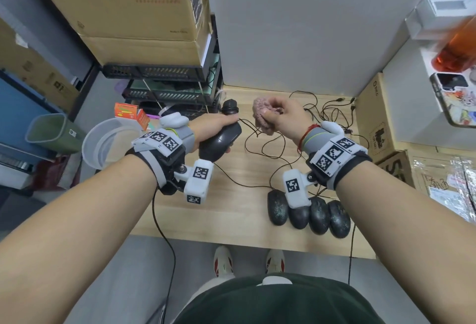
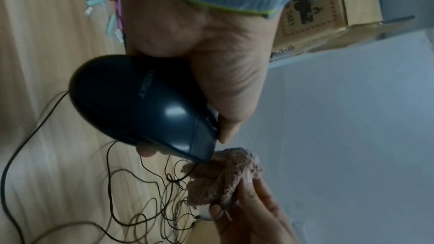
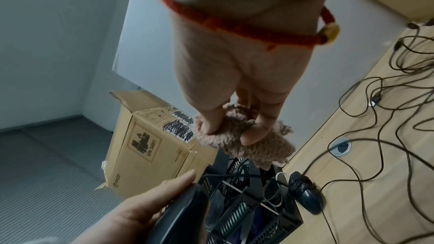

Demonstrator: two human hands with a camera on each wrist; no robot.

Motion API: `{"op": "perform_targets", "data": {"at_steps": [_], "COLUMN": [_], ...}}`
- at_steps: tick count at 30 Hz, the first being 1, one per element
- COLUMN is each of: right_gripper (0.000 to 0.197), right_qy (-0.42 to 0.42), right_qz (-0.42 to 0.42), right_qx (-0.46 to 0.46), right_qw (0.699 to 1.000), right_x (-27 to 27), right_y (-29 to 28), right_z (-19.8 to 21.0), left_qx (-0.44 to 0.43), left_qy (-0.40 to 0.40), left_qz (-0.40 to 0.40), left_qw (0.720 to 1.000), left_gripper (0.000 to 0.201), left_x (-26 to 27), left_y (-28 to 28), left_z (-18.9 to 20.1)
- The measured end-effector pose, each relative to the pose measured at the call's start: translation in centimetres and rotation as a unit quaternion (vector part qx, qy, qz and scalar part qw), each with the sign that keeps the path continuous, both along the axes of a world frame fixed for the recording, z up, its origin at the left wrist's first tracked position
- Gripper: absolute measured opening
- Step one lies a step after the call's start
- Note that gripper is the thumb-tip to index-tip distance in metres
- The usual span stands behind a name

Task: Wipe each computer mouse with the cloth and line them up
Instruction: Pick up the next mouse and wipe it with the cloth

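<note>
My left hand (image 1: 216, 128) grips a black wired mouse (image 1: 220, 140) above the wooden table (image 1: 231, 218), thumb along one side and fingers under it; the left wrist view shows its glossy top (image 2: 145, 107). My right hand (image 1: 275, 115) pinches a bunched pink cloth (image 1: 261, 117) just right of the mouse's front end; the cloth (image 2: 223, 175) sits close against that tip. Several black mice (image 1: 319, 215) lie side by side in a row at the front right. One more mouse (image 1: 230, 107) rests at the back edge, also seen on the table (image 3: 305, 196).
Tangled thin cables (image 1: 322, 117) cover the back of the table. Black wire racks (image 1: 164, 94) and cardboard boxes (image 1: 123, 1) stand at the left. A clear bowl (image 1: 103, 140) and a green bin (image 1: 51, 130) sit left. A box (image 1: 373, 120) borders the right.
</note>
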State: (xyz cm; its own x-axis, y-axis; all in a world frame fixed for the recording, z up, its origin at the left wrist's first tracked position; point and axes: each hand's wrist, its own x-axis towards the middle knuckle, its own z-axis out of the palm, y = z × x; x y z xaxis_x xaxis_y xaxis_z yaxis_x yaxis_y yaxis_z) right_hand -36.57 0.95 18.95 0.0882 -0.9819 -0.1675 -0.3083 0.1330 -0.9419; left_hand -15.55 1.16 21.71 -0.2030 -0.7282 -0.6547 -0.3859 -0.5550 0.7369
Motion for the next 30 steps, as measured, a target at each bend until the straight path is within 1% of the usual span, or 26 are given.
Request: {"op": "perform_targets", "data": {"at_steps": [2,4,5,7,10,13,15,16,18,19,22,24,26,30], "right_gripper": [0.012,0.017,0.018,0.018,0.017,0.004,0.017,0.022,0.018,0.016,0.023,0.016,0.011,0.021], "right_qy": [0.025,0.026,0.025,0.009,0.008,0.082,0.158,0.202,0.282,0.301,0.334,0.361,0.366,0.369], "right_qz": [0.032,0.077,0.104,0.147,0.170,0.210,0.222,0.222,0.213,0.206,0.176,0.162,0.141,0.074], "right_qx": [0.000,0.012,0.021,0.042,0.057,0.026,-0.016,-0.040,-0.063,-0.063,-0.047,-0.043,-0.034,-0.013], "right_qw": [0.999,0.997,0.994,0.988,0.984,0.974,0.962,0.953,0.933,0.929,0.925,0.917,0.919,0.926], "right_x": [0.2,0.6,0.8,1.4,1.8,1.7,1.5,1.4,1.0,0.8,-0.5,-1.5,-2.8,-5.7], "right_y": [0.4,0.8,1.2,1.8,1.8,1.6,1.4,1.3,1.1,1.0,0.5,0.4,0.1,-0.5], "right_z": [0.5,0.8,1.1,1.2,0.9,0.9,1.1,1.2,1.0,0.8,0.3,0.5,0.5,0.4], "left_qx": [-0.040,-0.077,-0.098,-0.141,-0.197,-0.219,-0.228,-0.232,-0.239,-0.245,-0.255,-0.257,-0.253,-0.230], "left_qy": [-0.023,-0.032,-0.038,-0.057,-0.109,-0.135,-0.140,-0.144,-0.157,-0.169,-0.220,-0.251,-0.272,-0.310], "left_qz": [-0.046,-0.063,-0.065,-0.075,-0.124,-0.153,-0.166,-0.172,-0.188,-0.196,-0.211,-0.212,-0.208,-0.202], "left_qw": [0.998,0.995,0.992,0.986,0.966,0.954,0.949,0.946,0.940,0.934,0.918,0.909,0.905,0.900], "left_gripper": [0.028,0.018,0.018,0.029,0.027,0.022,0.021,0.022,0.025,0.025,0.018,0.015,0.015,0.016], "left_x": [-0.2,-0.4,-0.5,-0.5,-0.6,-0.5,-0.3,-0.2,0.0,0.2,1.2,1.9,2.5,4.1], "left_y": [0.2,0.3,0.2,0.0,-0.3,-0.3,-0.4,-0.5,-0.8,-0.9,-1.0,-1.0,-1.0,-1.3], "left_z": [0.1,0.2,0.2,0.1,0.0,0.0,0.1,0.2,0.3,0.4,0.0,-0.5,-0.9,-1.8]}}
